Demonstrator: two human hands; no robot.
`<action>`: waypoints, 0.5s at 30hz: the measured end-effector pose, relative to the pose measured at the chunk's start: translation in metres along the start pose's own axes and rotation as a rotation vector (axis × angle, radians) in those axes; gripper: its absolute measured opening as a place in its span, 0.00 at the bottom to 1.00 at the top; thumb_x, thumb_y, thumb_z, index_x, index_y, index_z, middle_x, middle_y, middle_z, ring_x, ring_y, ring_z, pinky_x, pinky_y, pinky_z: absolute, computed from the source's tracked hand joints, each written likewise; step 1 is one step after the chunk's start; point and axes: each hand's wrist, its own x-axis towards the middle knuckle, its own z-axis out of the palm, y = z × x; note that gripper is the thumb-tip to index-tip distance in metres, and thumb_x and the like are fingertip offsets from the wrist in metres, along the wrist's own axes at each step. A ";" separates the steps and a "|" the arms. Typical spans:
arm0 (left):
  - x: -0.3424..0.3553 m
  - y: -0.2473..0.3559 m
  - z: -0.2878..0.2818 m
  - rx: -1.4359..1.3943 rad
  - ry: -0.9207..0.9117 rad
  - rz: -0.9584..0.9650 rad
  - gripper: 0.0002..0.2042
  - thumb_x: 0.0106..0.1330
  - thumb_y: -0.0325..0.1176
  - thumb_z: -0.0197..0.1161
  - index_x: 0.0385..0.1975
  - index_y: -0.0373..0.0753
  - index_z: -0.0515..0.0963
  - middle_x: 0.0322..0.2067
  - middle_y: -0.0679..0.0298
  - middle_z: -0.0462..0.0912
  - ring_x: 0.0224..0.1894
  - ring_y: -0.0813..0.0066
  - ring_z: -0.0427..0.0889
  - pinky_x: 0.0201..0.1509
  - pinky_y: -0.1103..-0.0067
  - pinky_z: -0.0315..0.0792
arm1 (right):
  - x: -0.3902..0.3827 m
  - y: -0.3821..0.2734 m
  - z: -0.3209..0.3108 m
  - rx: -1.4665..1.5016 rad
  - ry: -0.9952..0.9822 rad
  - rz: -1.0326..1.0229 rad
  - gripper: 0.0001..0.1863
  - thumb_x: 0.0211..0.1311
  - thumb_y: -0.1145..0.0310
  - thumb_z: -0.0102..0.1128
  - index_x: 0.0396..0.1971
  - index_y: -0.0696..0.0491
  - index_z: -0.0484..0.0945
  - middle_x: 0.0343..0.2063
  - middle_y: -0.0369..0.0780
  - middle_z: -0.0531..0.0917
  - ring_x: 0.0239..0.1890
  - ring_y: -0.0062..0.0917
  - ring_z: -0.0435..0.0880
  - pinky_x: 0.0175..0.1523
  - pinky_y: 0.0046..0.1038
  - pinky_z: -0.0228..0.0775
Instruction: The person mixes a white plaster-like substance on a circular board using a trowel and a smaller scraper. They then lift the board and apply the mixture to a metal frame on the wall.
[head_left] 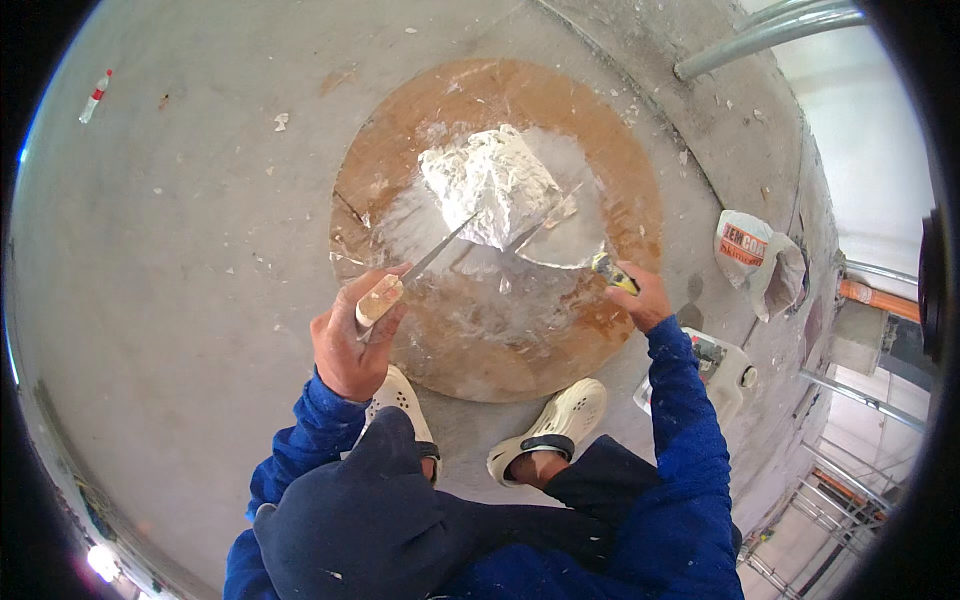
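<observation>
My left hand (348,345) is closed round the light wooden handle of a putty knife (381,298). Its blade shows nearly edge-on and its tip reaches the near side of a white plaster heap (490,172). On the right, my right hand (645,298) grips a wide putty knife (567,240) by its yellow and black handle. White material coats that broad blade, which lies at the heap's right near side. Under the wet, lumpy heap is a round brown board (612,130), smeared with white around the middle.
Right of the board stand a white printed bag (742,240) with its torn, open part alongside and a white plastic jug (728,372). A plastic bottle (97,97) lies far left. Metal pipes (765,40) run along the right. My clogs (560,418) are at the board's near edge.
</observation>
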 end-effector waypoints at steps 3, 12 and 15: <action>0.001 -0.001 0.000 0.003 0.018 0.016 0.11 0.59 0.25 0.59 0.41 0.33 0.71 0.39 0.57 0.81 0.38 0.71 0.81 0.43 0.80 0.71 | -0.006 -0.008 -0.023 0.013 0.161 -0.055 0.26 0.46 0.62 0.62 0.45 0.60 0.72 0.37 0.47 0.79 0.39 0.30 0.78 0.47 0.27 0.67; 0.000 -0.007 -0.007 0.013 0.051 -0.018 0.13 0.56 0.24 0.60 0.41 0.33 0.71 0.37 0.57 0.81 0.35 0.71 0.81 0.41 0.81 0.71 | -0.030 -0.130 -0.078 0.202 0.687 -0.416 0.27 0.48 0.71 0.57 0.51 0.61 0.66 0.36 0.41 0.77 0.37 0.21 0.74 0.44 0.23 0.66; 0.002 -0.007 -0.007 0.018 0.048 -0.059 0.13 0.56 0.24 0.61 0.41 0.33 0.71 0.36 0.56 0.81 0.35 0.70 0.82 0.40 0.81 0.72 | -0.036 -0.140 -0.097 0.240 0.801 -0.518 0.26 0.50 0.71 0.55 0.52 0.61 0.65 0.37 0.41 0.76 0.34 0.19 0.74 0.39 0.22 0.67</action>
